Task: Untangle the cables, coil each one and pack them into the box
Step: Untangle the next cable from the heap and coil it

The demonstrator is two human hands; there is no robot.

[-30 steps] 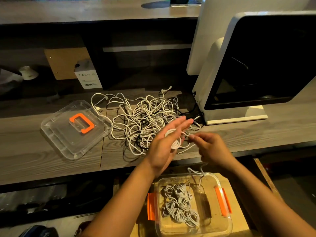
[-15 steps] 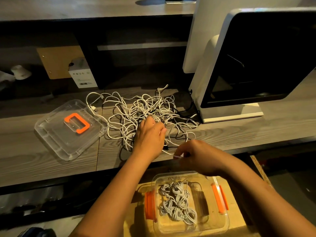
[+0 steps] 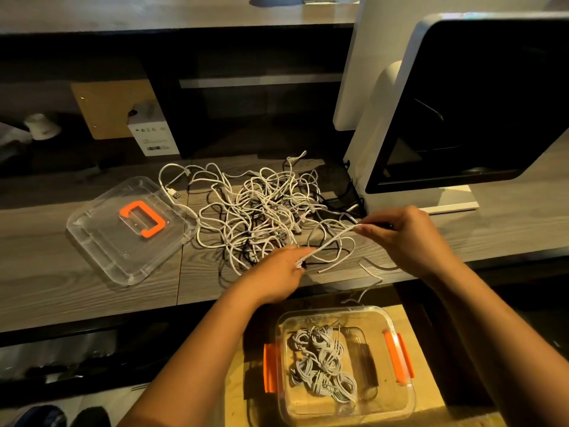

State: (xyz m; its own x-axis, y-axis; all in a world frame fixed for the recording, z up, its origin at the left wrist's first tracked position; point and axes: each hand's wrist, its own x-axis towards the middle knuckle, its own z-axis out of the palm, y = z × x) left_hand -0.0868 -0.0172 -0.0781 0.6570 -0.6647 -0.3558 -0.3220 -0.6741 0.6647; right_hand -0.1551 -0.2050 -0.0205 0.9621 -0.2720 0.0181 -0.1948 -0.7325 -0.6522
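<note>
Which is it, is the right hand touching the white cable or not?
Touching. The head view shows the right hand pinching the white cable, stretched across to the left hand.

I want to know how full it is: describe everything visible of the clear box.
The box is clear plastic, squarish with rounded corners, with orange latches on two opposite sides. It stands open and upright on a light wooden surface below the desk edge, holding several coiled white cables bunched left of centre.
</note>
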